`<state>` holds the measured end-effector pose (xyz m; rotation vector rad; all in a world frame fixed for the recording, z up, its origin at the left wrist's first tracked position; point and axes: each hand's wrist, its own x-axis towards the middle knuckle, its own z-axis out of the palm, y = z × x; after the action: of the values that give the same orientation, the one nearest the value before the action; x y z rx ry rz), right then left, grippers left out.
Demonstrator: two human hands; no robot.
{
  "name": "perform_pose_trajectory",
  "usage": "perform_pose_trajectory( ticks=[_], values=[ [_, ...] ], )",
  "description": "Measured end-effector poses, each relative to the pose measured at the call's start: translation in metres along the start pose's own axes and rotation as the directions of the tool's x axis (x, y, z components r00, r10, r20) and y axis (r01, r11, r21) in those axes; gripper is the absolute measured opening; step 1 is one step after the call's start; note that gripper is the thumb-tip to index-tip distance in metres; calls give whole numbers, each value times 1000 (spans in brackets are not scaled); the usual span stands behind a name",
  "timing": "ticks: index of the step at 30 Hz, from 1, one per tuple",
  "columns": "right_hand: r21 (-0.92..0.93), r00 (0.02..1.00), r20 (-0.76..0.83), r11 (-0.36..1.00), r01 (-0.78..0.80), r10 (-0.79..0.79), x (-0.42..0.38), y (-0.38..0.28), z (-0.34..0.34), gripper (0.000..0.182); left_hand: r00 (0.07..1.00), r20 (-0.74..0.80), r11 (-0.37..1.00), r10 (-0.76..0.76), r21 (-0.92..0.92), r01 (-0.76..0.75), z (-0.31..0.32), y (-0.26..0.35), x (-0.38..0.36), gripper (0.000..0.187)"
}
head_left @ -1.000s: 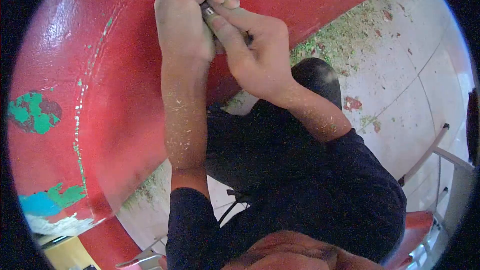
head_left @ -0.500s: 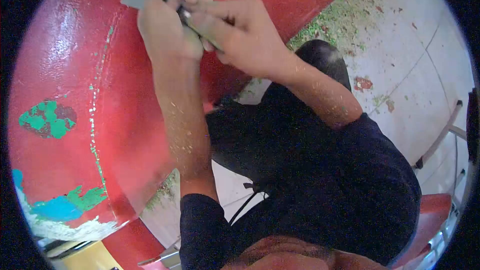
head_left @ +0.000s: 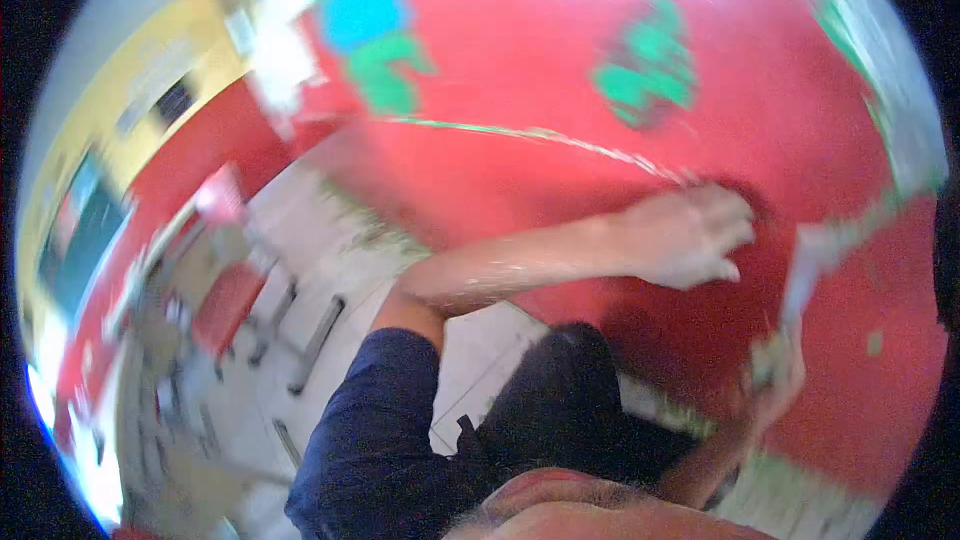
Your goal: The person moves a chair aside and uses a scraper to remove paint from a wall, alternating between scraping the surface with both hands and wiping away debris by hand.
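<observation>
My left hand (head_left: 690, 235) is stretched over a red painted surface (head_left: 540, 180), its loosely curled fingers apart and nothing visible between them. Blur hides whether the fingertips touch the paint. Lower right, my right hand (head_left: 778, 375) grips the handle of a scraper (head_left: 800, 275), whose blade points up toward a strip of bare, pale surface. A green patch (head_left: 650, 65) shows above my left hand. Between the two lies a thin chipped line (head_left: 560, 137). Small flecks cling to my left forearm.
Blue (head_left: 365, 0) and green patches mark the upper left of the surface. Paint chips lie along the floor (head_left: 480, 350) beneath it. At the left are a red chair (head_left: 230, 305), metal legs and a yellow and red wall (head_left: 200, 25).
The view has swung left, bringing the room into sight. My hands, together around the scraper before, are now apart; my left hand has let go, and my right hand holds the tool alone.
</observation>
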<state>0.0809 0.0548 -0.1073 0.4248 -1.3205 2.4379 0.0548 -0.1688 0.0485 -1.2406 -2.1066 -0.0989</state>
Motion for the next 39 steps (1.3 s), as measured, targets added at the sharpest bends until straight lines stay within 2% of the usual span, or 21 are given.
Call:
perform_pose_trajectory(
  ticks=[1, 2, 3, 4, 6, 7, 10, 13, 16, 18, 21, 23, 27, 28, 30, 32, 33, 34, 36, 38, 39],
  values=[
    [-45, 995, 61, 995, 83, -81, 7, 9, -15, 45, 997, -16, 992, 70, 103, -68, -14, -12, -8, 45],
    [0, 999, 15, 999, 32, -32, 19, 20, -22, 43, 986, -21, 950, 163, 275, -151, -33, -20, -9, 45],
    [27, 998, -52, 999, -33, 34, 25, 24, -31, 42, 983, 21, 914, 182, 364, -177, -46, -31, -9, 52],
    [53, 982, -154, 993, -101, 108, 23, 10, -26, 41, 989, 0, 882, 146, 452, -131, -54, -29, -2, 54],
    [98, 952, -290, 992, -73, 99, 8, -21, 33, 41, 993, -61, 807, 106, 589, -50, -73, -45, 1, 58],
    [110, 929, -358, 992, -62, 98, -2, -37, 56, 41, 993, -33, 803, 112, 591, -71, -78, -53, 2, 59],
    [73, 982, -185, 997, -37, 50, 3, -23, 25, 42, 994, 35, 818, 107, 566, -108, -86, -69, 1, 62],
    [-263, 939, -339, 964, -26, -67, -3, -22, 53, 43, 993, 87, 843, 80, 526, -114, -93, -67, -3, 62],
    [-232, 975, -195, 971, 64, -111, 1, -2, 34, 42, 994, 101, 841, 41, 533, -89, -93, -59, -4, 63],
    [-195, 985, -173, 981, -17, -17, 2, -2, 24, 44, 996, 86, 842, 25, 535, -68, -84, -60, -2, 64],
    [-214, 962, -272, 975, -62, 1, 3, 0, 29, 45, 995, 96, 784, 29, 616, -82, -84, -57, -2, 65],
    [-189, 947, -320, 981, -42, -21, 3, -1, 34, 47, 987, 127, 721, 97, 674, -158, -75, -64, -1, 65],
    [-90, 931, -352, 994, 69, -97, 6, 0, 24, 51, 960, 176, 637, 217, 719, -276, -72, -63, 18, 66],
    [-93, 918, -376, 991, 100, -128, 9, 2, 17, 52, 963, 155, 623, 220, 737, -261, -69, -62, 27, 66],
    [-240, 922, -307, 957, 164, -235, 25, 22, -16, 53, 960, 108, 618, 258, 746, -250, -49, -61, 58, 65],
    [-84, 929, -312, 979, 184, -201, 18, 8, -23, 49, 970, 56, 592, 236, 784, -189, -34, -47, 87, 63],
    [25, 930, -308, 976, 219, -200, 9, -3, -24, 46, 975, -13, 650, 223, 747, -139, -21, -38, 101, 64],
    [131, 932, -294, 957, 260, -213, 3, -13, -24, 44, 976, -77, 709, 206, 699, -94, -5, -29, 115, 65],
    [297, 923, -249, 885, 360, -292, -10, -33, -21, 40, 970, -135, 688, 200, 724, -41, 40, -12, 134, 66],
    [347, 886, -248, 818, 458, -391, -15, -48, -20, 42, 957, -198, 865, 213, 494, -91, 70, 15, 133, 64],
    [165, 834, -361, 851, 498, -418, -18, -54, -22, 46, 945, -174, 881, 275, 439, -176, 90, 26, 131, 60]
  ],
)
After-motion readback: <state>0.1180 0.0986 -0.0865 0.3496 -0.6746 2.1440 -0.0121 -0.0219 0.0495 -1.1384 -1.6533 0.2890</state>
